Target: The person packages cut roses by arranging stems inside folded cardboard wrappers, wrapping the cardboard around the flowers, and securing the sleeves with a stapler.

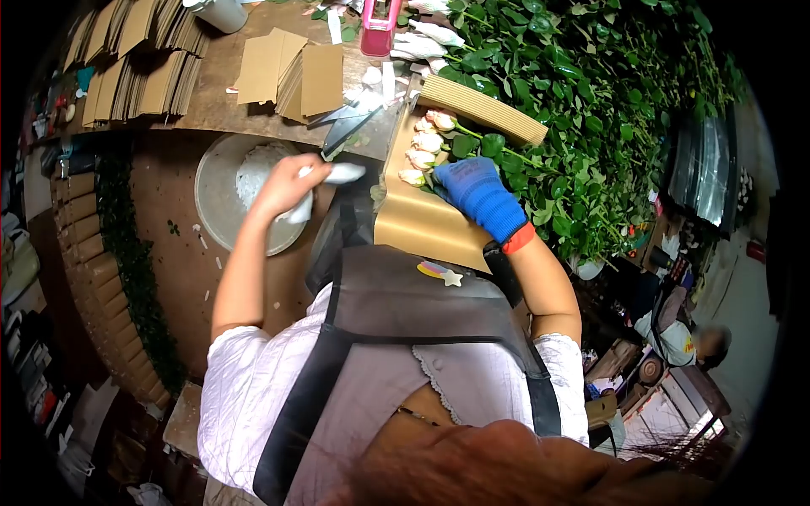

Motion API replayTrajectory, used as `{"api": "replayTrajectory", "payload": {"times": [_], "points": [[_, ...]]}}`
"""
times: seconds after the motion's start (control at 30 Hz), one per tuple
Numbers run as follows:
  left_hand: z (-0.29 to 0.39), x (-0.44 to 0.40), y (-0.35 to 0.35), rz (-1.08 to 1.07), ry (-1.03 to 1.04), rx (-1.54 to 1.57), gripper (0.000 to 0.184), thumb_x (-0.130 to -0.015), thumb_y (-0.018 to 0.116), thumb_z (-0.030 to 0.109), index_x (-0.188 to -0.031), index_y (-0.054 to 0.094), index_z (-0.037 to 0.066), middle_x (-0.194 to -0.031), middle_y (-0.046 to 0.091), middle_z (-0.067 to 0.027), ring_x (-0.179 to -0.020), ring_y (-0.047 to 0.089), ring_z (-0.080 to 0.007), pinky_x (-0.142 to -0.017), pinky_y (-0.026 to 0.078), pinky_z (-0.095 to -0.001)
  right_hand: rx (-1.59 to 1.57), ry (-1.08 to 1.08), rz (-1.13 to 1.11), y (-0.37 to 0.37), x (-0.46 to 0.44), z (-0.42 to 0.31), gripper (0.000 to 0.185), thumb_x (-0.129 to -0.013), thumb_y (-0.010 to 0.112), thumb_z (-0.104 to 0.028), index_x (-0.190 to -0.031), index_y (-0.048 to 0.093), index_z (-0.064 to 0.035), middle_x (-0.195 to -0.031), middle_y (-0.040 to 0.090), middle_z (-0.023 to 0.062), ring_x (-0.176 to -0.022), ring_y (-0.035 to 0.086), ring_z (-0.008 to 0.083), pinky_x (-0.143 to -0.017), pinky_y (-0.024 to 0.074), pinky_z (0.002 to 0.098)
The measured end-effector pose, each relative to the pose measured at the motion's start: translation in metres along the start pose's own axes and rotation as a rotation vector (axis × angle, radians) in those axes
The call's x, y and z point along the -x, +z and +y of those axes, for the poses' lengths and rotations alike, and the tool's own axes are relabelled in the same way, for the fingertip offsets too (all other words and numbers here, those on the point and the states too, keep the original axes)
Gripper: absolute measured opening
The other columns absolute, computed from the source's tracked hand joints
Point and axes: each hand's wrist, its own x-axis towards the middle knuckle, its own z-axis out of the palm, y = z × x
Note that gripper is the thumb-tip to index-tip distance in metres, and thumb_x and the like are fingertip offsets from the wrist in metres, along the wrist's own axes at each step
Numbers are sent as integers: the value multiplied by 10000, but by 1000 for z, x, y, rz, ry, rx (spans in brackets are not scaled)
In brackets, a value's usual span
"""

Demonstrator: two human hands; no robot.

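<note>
My bare left hand (293, 187) is closed around soft white bud sleeves (344, 174), which stick out on both sides of the fist. It is above a pale round bucket (207, 202) with more white material (253, 173) inside. My right hand (479, 196), in a blue glove with an orange-red cuff, has its fingers bunched at the stem of the lowest pink rose (412, 177); the fingertips are partly hidden. More pale pink roses (423, 142) lie in a row beside it on a sheet of brown cardboard (426, 226).
A strip of corrugated cardboard (485, 110) lies beyond the roses. Scissors (342, 133), cardboard pieces (322, 80), a pink holder (380, 29) and white-wrapped buds (434, 34) are on the bench. Leafy stems (582, 135) are heaped at right. Another person (679, 337) is further off.
</note>
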Motion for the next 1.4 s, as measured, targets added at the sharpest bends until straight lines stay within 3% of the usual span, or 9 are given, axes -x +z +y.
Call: {"api": "replayTrajectory", "payload": {"times": [0.07,0.13,0.33,0.53,0.6,0.73,0.97,1.1,1.4], "points": [[1,21,-24,-283,-418,-718,374,-849,707,472,-820,688,100,-844,692,-136,-840,664,-306,-737,516,-386,44,-19,-13,2,-6,-2,204,-898,586,-219,-870,742,-91,-852,741,129,-816,729,281,-670,551,430],[-17,34,-19,-275,-219,-1118,346,-843,720,431,-966,700,109,-1039,664,-158,-1088,589,-325,-896,470,-410,133,-77,-59,-3,-12,-5,201,-895,578,-186,-875,748,-82,-858,743,131,-833,732,267,-665,550,420],[35,-59,65,103,304,-115,897,-723,825,464,-1367,392,14,-1302,456,-238,-1215,427,-438,-1053,370,-478,227,-155,-15,10,-24,-8,197,-884,592,-209,-906,755,-99,-896,746,129,-854,733,259,-693,548,415],[30,-91,95,-92,384,-237,1082,-632,881,473,-1438,277,75,-1495,220,-280,-1401,223,-490,-1160,253,-518,-187,77,76,-16,11,6,209,-867,629,-341,-954,688,-161,-886,720,125,-842,697,316,-722,534,439],[32,-91,94,-127,378,-216,1055,-648,873,484,-1425,296,64,-1490,226,-293,-1428,187,-479,-1170,224,-510,-333,253,151,-18,15,1,215,-863,636,-343,-956,667,-152,-868,710,130,-838,690,312,-724,530,442],[34,-94,93,-167,366,-187,1013,-668,856,507,-1405,327,58,-1499,209,-306,-1456,146,-468,-1170,220,-506,-178,115,216,16,-5,5,221,-869,649,-364,-944,624,-157,-814,696,113,-746,682,321,-666,522,451],[29,-105,116,91,405,25,780,-667,875,401,-1246,486,51,-1361,378,-231,-1281,364,-406,-1105,309,-454,-160,54,318,19,7,6,218,-899,626,-358,-1003,587,-171,-808,699,105,-744,683,328,-657,523,454],[26,-96,121,156,394,67,658,-688,875,348,-1168,508,89,-1379,376,-223,-1325,374,-409,-1118,321,-455,-257,387,369,-4,6,-3,277,-925,597,-398,-1094,608,-178,-860,714,121,-791,687,343,-694,530,458],[28,-95,126,142,283,92,578,-689,866,400,-1142,629,129,-1449,330,-251,-1348,353,-452,-1114,327,-487,-139,245,255,16,-16,11,259,-911,615,-363,-1106,612,-193,-842,706,126,-774,685,333,-679,530,452]]}}
